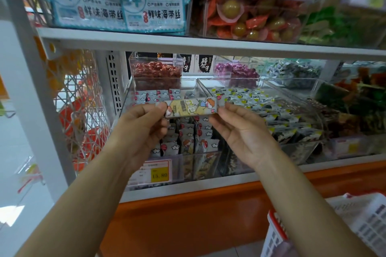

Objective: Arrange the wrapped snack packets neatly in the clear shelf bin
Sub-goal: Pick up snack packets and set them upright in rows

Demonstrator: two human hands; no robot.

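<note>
Shelf (208, 186) carries the clear bin (200, 165). Inside it, packets (188, 142) appear to stand on edge in rows, which look looser toward the front.

Left hand (135, 129) and right hand (240, 129) are raised over the bin. Each pinches one end of a single packet (191, 107) between thumb and fingers. The packet lies level above the bin's middle, apart from the rows.

Judgement: the step in hand is placing this packet. To do it well, we turn it upright to match the rows, print facing front. We then lower it into a gap and let go only once its neighbours support it.
</note>
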